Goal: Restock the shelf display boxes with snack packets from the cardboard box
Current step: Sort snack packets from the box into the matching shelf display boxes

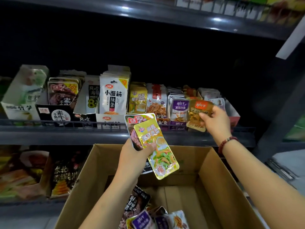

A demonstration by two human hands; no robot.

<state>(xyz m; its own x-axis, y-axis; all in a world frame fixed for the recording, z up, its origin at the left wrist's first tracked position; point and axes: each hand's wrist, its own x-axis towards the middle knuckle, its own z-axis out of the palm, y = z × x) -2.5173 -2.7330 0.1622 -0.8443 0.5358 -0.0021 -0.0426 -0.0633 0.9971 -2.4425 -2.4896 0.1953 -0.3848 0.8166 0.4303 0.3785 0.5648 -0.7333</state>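
The cardboard box (212, 176) sits open right under the shelf (115, 136), its far rim tucked just below the shelf's front lip. Loose snack packets (148, 217) lie heaped at the near left of the box floor; the rest of the floor shows bare. The left hand (133, 156) hangs above the box's far rim, fingers and thumb curled round a yellow packet (158, 146) with a dark packet (135, 128) behind it. The right hand (216, 119) is up at the shelf's right end, pinching a brown packet (198, 113) at the front edge of the display boxes (178, 123), just beside the purple packets (179, 108). Above the packed row, dark open space reaches up to the next shelf.
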